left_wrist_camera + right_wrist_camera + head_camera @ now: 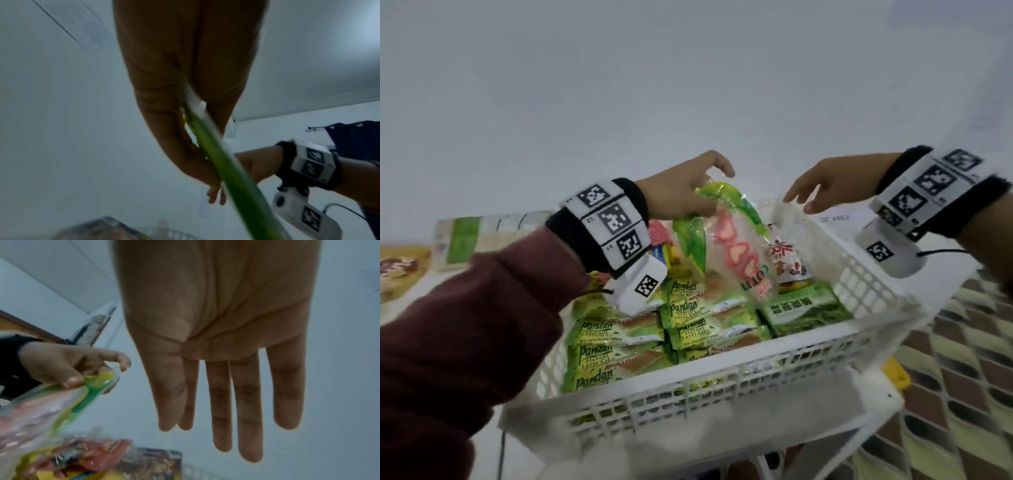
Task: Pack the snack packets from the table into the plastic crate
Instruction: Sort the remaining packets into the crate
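Many green Pandan cake packets [619, 346] lie flat in rows in the near part of the white plastic crate [722, 377]. To their right lies a green packet with white writing [804, 306].

Above them hangs a clear snack packet [726, 240] with green edges and pink heart shapes. Its long side runs from the top, by the fingers, down into the crate, and it leans a bit so the bottom end sits lower and to the right. Its bottom end hangs just over the green packets; I cannot tell if it touches them.

The left hand [681, 192] holds this packet at its top edge, with the thumb on one side and the fingers on the other. The pointing finger sticks out a little past the packet. The left arm, in a dark red sleeve [465, 325], reaches from the near left up over the crate.

The right hand [835, 186] is to the right of the packet, apart from it, and holds nothing. Its fingers are straight and spread a little, and they point left toward the packet, over the far right rim of the crate.

Behind the clear packet, more packets in red, yellow and white [786, 253] stand at the back of the crate. Far left, on the table [400, 308], lie a green and white packet [479, 240] and a brown one [400, 270].
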Motion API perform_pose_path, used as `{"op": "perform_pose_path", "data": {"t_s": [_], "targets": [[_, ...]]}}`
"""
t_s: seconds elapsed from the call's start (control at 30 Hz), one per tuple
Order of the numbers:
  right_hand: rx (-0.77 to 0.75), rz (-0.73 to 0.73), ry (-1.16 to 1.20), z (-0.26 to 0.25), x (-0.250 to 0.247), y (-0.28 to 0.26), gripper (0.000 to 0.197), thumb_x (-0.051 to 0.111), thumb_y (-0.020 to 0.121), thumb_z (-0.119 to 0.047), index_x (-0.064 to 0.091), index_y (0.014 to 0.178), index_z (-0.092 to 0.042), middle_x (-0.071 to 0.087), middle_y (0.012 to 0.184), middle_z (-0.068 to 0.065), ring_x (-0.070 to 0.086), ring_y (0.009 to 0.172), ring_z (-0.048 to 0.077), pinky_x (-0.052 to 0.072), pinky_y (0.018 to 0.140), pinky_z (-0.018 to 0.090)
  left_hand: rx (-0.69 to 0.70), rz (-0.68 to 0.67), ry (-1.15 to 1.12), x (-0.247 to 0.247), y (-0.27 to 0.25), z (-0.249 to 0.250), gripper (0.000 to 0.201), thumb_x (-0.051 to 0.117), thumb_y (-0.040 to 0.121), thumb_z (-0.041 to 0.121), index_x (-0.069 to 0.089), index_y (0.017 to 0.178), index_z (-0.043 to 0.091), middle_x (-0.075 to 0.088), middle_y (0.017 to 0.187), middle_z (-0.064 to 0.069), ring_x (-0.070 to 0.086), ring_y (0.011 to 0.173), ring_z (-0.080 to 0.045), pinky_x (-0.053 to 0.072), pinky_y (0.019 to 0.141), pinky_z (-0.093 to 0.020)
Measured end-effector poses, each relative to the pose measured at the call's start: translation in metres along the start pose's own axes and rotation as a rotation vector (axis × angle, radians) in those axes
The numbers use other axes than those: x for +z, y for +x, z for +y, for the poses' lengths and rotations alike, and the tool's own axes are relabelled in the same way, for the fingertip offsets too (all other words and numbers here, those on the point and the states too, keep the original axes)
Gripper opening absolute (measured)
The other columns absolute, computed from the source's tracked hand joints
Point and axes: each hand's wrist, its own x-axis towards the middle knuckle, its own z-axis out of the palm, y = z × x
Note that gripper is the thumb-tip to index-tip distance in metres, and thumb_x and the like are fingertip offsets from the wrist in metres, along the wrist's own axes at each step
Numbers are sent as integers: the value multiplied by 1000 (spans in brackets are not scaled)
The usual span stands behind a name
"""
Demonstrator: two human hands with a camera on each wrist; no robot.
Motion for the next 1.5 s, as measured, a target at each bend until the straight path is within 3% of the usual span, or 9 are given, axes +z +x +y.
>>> {"op": "perform_pose_path", "data": {"t_s": [0.1, 0.27, 0.47, 0.67, 0.8, 0.93, 1.17, 1.3, 1.5], "targets": [[80, -30, -46, 27, 3, 0, 39, 64, 86, -21, 56, 124, -22, 60, 117, 4, 54, 88, 14, 40, 85, 26, 84, -79, 30, 34, 34, 17, 43, 60, 87, 12, 44, 125, 24, 45, 132, -12, 42, 124, -18, 40, 96, -30], [71, -94, -90, 57, 6, 2, 40, 61, 88, -22, 54, 128, -20, 60, 117, 5, 52, 91, 15, 41, 72, 19, 113, -159, 105, 85, 84, 36, 47, 61, 86, 11, 47, 130, 21, 48, 130, -7, 43, 113, -14, 33, 86, -22], [-31, -125, -130, 76, 9, 7, 39, 59, 90, -27, 52, 128, -25, 60, 120, 2, 58, 93, 18, 42, 85, 24, 67, -202, 400, 145, 112, 44, 56, 64, 84, 20, 44, 136, 15, 46, 129, -9, 48, 118, -23, 37, 93, -26], [-203, -82, -131, 64, -5, 20, 42, 62, 87, -29, 51, 128, -28, 58, 120, -4, 51, 73, -6, 37, 66, 15, 73, -172, 809, 158, 106, 45, 48, 59, 86, 32, 48, 131, 21, 36, 139, -5, 42, 124, -25, 42, 95, -39], [-281, 32, -146, 34, -11, 42, 49, 62, 86, -33, 47, 132, -24, 57, 123, 1, 54, 94, 13, 37, 82, 23, -95, 42, 558, 109, 91, 46, 19, 53, 88, 29, 66, 91, 15, 62, 96, 0, 57, 88, -17, 43, 71, -28], [-322, 106, -197, -6, 2, 68, 64, 53, 88, -47, 35, 140, -15, 44, 141, 6, 44, 126, 21, 34, 101, 29, -295, 236, 288, 45, 63, 25, 21, 59, 87, 23, 64, 74, 7, 55, 63, 2, 50, 61, -14, 38, 55, -22], [-280, 33, -91, -55, 43, 104, 97, 58, 75, -64, 20, 145, -8, 43, 139, 15, 47, 121, 30, 42, 97, 37, -639, 347, 393, -1, 28, -48, 29, 66, 84, 23, 63, 109, 8, 59, 117, -10, 53, 104, -21, 40, 84, -28], [-250, 22, -106, -65, 48, 111, 93, 69, 71, -53, 25, 141, -10, 51, 129, 14, 53, 113, 30, 48, 90, 38, -736, 298, 445, 4, 22, -74, 36, 66, 82, 18, 59, 117, 10, 54, 127, -12, 50, 118, -28, 41, 94, -33], [-337, -30, -186, -50, 14, 95, 109, 80, 69, -12, 5, 148, -17, 24, 150, 8, 30, 136, 23, 35, 100, 31, -825, 289, 413, 13, 18, -100, 63, 65, 84, 28, 37, 137, 11, 34, 138, -18, 42, 124, -36, 39, 100, -40]]}}
